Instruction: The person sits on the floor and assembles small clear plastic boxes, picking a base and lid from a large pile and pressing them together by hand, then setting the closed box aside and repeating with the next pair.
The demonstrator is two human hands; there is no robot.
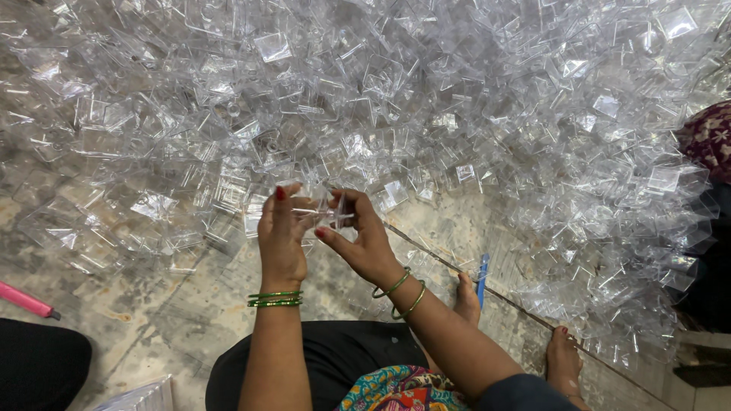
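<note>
- Small clear plastic box piece [329, 209]: transparent, thin-walled, square-edged; held up between both hands, just in front of the near edge of the heap.
- Left hand [280, 237]: red-painted thumbnail, fingers closed on the left side of the clear piece; green bangles [275, 299] at the wrist.
- Right hand [364, 242]: thumb and fingers pinched narrowly on the right side of the same piece; two green bangles on the wrist.
- Handling, as judged: the piece looks very light, stiff and brittle, smooth enough to slip; thin walls would likely crack under a hard squeeze. Best held by the outer edges or corners with fingertips, as both hands do now.
- Large heap of clear plastic box pieces [426, 99]: the same transparent shapes, loosely piled across the upper and right parts of the view.
- Worn, stained concrete floor [160, 304]: bare below the heap.
- Blue slender tool [483, 278]: lying on the floor beside a bare foot [466, 298].
- Pink rod [24, 300]: at the left edge, well apart from the hands.
- Patterned maroon cloth [710, 137]: at the right edge; whose it is cannot be told.
</note>
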